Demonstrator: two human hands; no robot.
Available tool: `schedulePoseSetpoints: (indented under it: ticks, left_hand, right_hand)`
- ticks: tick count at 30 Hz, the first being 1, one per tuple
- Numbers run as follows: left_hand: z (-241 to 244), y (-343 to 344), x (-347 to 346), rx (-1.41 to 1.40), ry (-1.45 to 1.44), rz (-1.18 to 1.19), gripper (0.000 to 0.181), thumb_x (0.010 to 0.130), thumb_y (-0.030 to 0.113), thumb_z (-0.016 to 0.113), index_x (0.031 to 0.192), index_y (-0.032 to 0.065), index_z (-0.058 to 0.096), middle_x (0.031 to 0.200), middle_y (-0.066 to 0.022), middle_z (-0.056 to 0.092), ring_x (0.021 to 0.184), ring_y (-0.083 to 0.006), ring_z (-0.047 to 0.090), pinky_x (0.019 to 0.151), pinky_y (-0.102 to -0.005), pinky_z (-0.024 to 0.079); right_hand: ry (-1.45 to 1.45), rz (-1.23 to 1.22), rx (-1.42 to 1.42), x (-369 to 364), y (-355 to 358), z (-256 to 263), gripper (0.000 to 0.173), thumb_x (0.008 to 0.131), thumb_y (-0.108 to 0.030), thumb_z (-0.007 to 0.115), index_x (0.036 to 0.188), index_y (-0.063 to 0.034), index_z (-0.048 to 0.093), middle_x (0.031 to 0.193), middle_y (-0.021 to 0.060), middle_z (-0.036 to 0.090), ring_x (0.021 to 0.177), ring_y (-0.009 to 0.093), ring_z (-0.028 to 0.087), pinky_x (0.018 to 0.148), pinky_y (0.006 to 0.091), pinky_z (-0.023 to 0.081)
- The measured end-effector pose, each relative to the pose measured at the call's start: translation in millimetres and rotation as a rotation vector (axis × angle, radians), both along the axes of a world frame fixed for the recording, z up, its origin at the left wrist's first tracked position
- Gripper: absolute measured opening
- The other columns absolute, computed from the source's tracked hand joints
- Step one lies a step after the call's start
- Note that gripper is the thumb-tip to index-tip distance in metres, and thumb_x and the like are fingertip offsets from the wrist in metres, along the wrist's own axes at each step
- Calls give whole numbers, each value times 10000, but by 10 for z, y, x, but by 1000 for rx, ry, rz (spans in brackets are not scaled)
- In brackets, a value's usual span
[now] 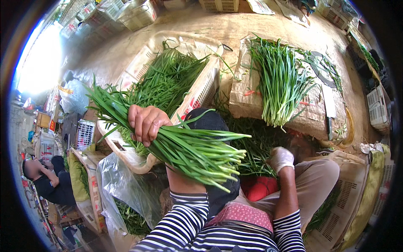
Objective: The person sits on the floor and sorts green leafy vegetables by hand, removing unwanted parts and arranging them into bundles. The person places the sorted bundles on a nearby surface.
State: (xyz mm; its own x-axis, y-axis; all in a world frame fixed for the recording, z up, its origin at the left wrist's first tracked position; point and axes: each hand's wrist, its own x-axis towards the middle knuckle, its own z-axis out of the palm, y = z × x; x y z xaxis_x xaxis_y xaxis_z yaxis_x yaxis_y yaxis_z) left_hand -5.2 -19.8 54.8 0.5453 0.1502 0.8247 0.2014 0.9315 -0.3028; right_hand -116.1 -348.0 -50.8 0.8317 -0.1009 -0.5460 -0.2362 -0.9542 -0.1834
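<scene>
My left hand (149, 123) is wrapped around a thick bunch of Chinese chives (195, 148). Leafy tips stick out to the left, and the pale cut ends fan out to the right over my knee. A thin whitish glove covers my right hand (281, 160), which is low between my knees beside a heap of loose leaves (256, 151). Its fingers are curled away, and whether they hold anything is hidden. Under and beyond the left hand, a white plastic crate (201, 94) holds more chives (170, 75).
On a cardboard-covered board (242, 94) lie a second chive bundle (277, 85), a cleaver (328, 104) and a dark round disc (322, 69). A clear plastic bag (116, 176) hangs at left. Another crate (343, 192) stands at right. A person (53, 179) sits far left.
</scene>
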Motion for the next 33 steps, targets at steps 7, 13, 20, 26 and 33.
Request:
schedulePoseSetpoints:
  ticks: [7, 13, 20, 26, 33]
  left_hand:
    - [343, -363, -102, -31, -85, -207, 122, 862, 35, 444, 741, 21, 444, 547, -127, 562, 409, -187, 545, 394, -287, 443]
    - [7, -56, 101, 265, -16, 55, 226, 805, 102, 622, 888, 55, 416, 659, -31, 594, 522, -124, 593, 509, -243, 448]
    - [-265, 543, -49, 290, 269, 408, 250, 737, 95, 581, 923, 77, 416, 699, 20, 524, 590, -86, 534, 680, -250, 405]
    - [-150, 550, -140, 380, 278, 476, 253, 737, 112, 582, 933, 73, 427, 687, 17, 513, 577, -93, 520, 668, -248, 392]
    - [-34, 479, -166, 510, 251, 553, 278, 728, 120, 592, 947, 66, 430, 684, 6, 513, 574, -104, 516, 663, -269, 389]
  right_hand:
    - [-966, 446, 715, 743, 1072, 1114, 745, 608, -259, 811, 1270, -101, 507, 1250, 171, 522, 1118, 331, 513, 938, 407, 427]
    - [-404, 238, 1190, 489, 1266, 591, 257, 856, -89, 605, 1105, -32, 631, 952, 122, 684, 858, 153, 655, 781, 285, 499]
    - [-181, 85, -62, -64, 67, -388, 325, 701, -294, 762, 918, -71, 671, 912, 140, 678, 883, 310, 646, 784, 395, 509]
    - [-469, -155, 1213, -78, 670, 986, 176, 783, -30, 691, 959, -28, 696, 887, 115, 690, 783, 142, 646, 715, 253, 507]
    - [-707, 137, 1045, -196, 1087, 1154, 159, 723, -93, 733, 875, -57, 703, 722, 125, 633, 613, 261, 616, 556, 319, 487]
